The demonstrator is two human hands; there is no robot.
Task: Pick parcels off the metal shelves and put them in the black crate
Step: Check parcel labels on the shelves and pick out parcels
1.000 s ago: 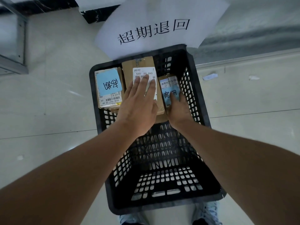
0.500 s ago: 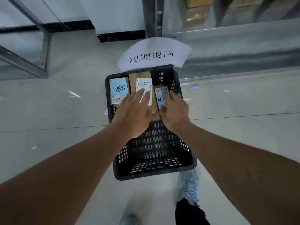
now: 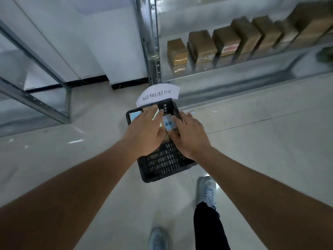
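Both my hands hang over the far end of the black perforated plastic crate (image 3: 162, 163) on the pale tiled floor (image 3: 252, 150). My left hand (image 3: 144, 134) is spread flat, fingers straight, above the tall brown cardboard parcel with a white label (image 3: 152, 110); whether it touches the box I cannot tell. My right hand (image 3: 189, 136) is likewise released, fingers straight and splayed, beside the small brown parcel with a blue handwritten sticker (image 3: 168, 123); neither hand grasps anything. A third brown parcel with a blue sticker (image 3: 134, 115) sits in the crate's far left corner. All three stand together at the far end, under the curved white paper sign with black characters (image 3: 158, 94) fixed to the crate's rim; the near end is bare mesh. Judgement: the placing step looks finished, parcels settled, hands free. More brown cardboard parcels (image 3: 225, 42) stand in a row on the grey metal shelf (image 3: 234, 73), up and to the right of the crate, well apart from it. Next move calls for straightening up, reaching right to that row, and taking hold of the nearest box, most likely the end one (image 3: 176, 51), then lowering it into the bare near part of the crate.
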